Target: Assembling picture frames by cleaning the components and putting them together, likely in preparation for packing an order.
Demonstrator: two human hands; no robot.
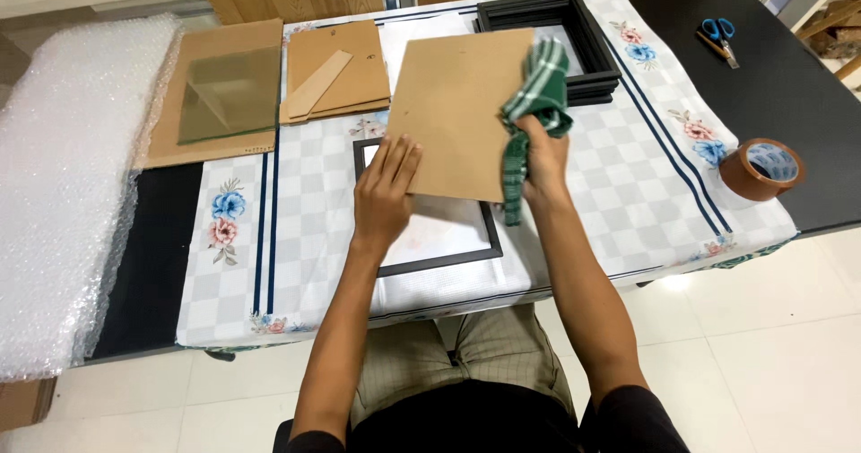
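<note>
Head view looks down on your two bare arms reaching over a worktop [789, 94] spread with a checked, flower-printed cloth [305, 211]. Your left hand [384, 193] lies flat, fingers together and stretched out, pressing on the lower left corner of a brown backing board [453, 112]. Nothing is closed inside that hand; it only steadies the board. Your right hand [544, 161] is closed around a green and white checked rag [538, 90], gripping it at the board's right edge, with one tail of the rag hanging down past your wrist and the bunched part lying on the board's upper right corner.

You have the board tilted slightly, resting over the top part of a black picture frame [430, 260] that lies flat on the cloth just in front of you; the frame's lower half and its pale inside show below the board.

Behind the board, at the far edge of the cloth, a stack of black frames [587, 54] sits touching nothing you hold. To the far left of it lie a small pile of brown boards with a narrow strip on top [336, 76], and beside that another brown board carrying a sheet of glass [229, 94]. A wide sheet of bubble wrap [63, 193] covers the left end of the worktop. On the right, a roll of brown tape [762, 168] stands at the cloth's edge, and blue-handled scissors [719, 39] lie well apart on the dark bare surface.
</note>
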